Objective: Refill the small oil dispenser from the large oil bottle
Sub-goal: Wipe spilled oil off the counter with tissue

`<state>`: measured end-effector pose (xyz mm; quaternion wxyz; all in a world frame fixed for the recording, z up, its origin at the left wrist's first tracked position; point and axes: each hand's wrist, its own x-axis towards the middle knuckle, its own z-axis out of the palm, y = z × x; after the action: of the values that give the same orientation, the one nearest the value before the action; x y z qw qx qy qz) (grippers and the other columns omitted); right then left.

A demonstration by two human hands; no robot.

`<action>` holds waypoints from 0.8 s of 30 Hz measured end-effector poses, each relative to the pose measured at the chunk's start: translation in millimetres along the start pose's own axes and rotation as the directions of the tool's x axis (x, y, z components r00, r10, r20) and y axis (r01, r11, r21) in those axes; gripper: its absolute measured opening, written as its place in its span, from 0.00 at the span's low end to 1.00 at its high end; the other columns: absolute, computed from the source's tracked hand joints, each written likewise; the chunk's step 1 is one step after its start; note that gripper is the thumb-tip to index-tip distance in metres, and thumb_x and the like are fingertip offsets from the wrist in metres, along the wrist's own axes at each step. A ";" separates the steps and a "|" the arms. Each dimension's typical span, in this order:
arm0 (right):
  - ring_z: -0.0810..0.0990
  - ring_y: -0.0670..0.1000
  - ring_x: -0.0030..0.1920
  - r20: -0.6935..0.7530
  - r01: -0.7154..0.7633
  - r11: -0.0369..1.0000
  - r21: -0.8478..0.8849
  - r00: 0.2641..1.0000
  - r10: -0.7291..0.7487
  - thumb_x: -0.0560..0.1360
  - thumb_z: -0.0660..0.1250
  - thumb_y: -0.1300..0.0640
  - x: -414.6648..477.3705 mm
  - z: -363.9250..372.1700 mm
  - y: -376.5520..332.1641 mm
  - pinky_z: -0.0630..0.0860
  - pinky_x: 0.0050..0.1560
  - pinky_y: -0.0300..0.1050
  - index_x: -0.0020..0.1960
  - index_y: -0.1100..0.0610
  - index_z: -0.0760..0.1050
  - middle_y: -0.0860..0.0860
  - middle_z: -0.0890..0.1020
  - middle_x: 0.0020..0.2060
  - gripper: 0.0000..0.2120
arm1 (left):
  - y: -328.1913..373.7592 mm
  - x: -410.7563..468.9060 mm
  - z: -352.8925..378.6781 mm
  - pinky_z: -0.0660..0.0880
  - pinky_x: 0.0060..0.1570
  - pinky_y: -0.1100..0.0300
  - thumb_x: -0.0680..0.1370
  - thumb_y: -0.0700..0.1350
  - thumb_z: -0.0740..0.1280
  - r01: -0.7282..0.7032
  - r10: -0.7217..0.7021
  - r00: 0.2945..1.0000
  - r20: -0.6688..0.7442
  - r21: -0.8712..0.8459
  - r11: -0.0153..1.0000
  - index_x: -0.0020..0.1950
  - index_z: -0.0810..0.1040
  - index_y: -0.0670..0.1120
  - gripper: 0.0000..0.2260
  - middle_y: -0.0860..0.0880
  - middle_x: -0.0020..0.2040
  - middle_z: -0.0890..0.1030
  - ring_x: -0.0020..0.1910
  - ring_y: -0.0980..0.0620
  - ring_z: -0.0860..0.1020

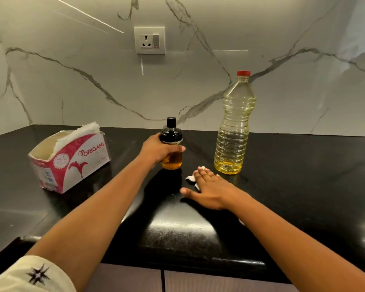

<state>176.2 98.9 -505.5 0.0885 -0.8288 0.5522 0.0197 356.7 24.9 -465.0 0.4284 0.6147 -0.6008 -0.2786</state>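
One sleeve (pixel 30 275), then the left hand (pixel 156 150) gripping one small oil dispenser (pixel 173 160). Right hand (pixel 209 186) lies flat, fingers straight, on one tissue (pixel 190 178) near one big oil bottle (pixel 233 131).

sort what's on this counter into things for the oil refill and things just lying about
For the job: small oil dispenser, gripped by the left hand; large oil bottle, red cap on; crumpled tissue under the flat right hand, probably for wiping drips.
Lying about: Origami tissue box; wall socket.
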 end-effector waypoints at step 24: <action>0.38 0.48 0.76 0.035 -0.141 0.989 0.034 0.990 0.139 0.76 0.44 0.32 -90.9 -1.2 91.4 0.40 0.74 0.51 0.77 0.54 0.39 0.50 0.40 0.76 0.39 | 59.0 -87.3 68.5 0.70 0.65 0.46 0.68 0.60 0.73 -0.582 0.600 0.766 -0.233 0.146 0.800 0.73 0.61 0.54 0.37 0.50 0.68 0.69 0.67 0.51 0.69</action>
<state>56.8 147.4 -503.8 0.1110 -0.7858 0.6077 0.0296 257.7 102.4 -461.9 0.5510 0.4397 -0.7089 -0.0243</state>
